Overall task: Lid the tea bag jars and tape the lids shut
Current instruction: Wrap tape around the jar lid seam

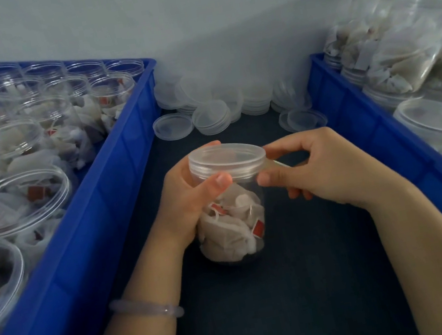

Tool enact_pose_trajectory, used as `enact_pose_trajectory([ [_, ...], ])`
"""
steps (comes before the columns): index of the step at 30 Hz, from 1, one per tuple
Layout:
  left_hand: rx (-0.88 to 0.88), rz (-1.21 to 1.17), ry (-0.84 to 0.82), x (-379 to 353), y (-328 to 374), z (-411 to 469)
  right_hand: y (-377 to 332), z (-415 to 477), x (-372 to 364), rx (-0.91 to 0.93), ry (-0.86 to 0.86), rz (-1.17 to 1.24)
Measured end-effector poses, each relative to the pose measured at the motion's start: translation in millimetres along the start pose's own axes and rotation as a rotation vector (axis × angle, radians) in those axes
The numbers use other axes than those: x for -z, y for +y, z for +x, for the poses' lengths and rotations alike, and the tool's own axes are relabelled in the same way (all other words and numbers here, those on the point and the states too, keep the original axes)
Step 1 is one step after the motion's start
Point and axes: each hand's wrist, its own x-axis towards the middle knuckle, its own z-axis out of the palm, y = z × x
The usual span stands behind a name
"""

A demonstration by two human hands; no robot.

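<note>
A clear plastic jar (232,224) full of tea bags stands on the dark table in the middle. A clear lid (227,159) sits on its mouth. My left hand (190,199) grips the jar just under the lid, thumb across the front. My right hand (323,167) pinches the lid's right edge between thumb and forefinger; a thin clear strip shows between those fingers, too faint to tell whether it is tape.
A blue crate (102,206) on the left holds several open jars of tea bags. A blue crate (368,123) on the right holds lidded jars and bagged tea bags. Loose clear lids (210,116) are piled against the wall behind the jar.
</note>
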Motion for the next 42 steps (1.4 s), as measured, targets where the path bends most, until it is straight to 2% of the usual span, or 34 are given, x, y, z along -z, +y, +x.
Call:
enact_pose_trajectory([
  [3,0.050,-0.027,-0.139,0,0,-1,0,7,5,0.020,-0.157,0.053],
  [5,0.064,0.021,-0.171,0,4,1,4,9,7,0.028,-0.178,0.063],
  [9,-0.053,0.163,-0.037,-3,10,1,11,5,-1,0.046,-0.054,0.046],
  [12,-0.084,0.276,0.011,-10,9,-3,9,-1,-11,0.126,0.039,-0.095],
  [14,-0.111,0.298,0.068,-10,7,-3,5,-5,-14,0.158,0.040,-0.119],
  [18,-0.119,0.226,0.137,-5,8,1,3,-12,-5,0.104,0.009,-0.128],
  [24,-0.113,0.204,0.137,-5,8,0,2,-7,0,0.026,0.037,-0.140],
  [32,-0.071,0.126,0.008,5,7,0,3,8,-3,-0.003,-0.088,-0.026],
  [35,-0.034,0.214,-0.037,2,11,2,5,5,-8,0.017,-0.015,-0.086],
  [38,-0.050,0.294,0.028,2,12,3,10,0,-16,0.095,0.083,-0.175],
  [40,-0.083,0.244,0.057,4,11,2,14,-6,-19,0.089,0.039,-0.053],
  [42,-0.128,0.165,0.064,5,9,0,17,-14,-19,0.008,-0.013,0.161],
])
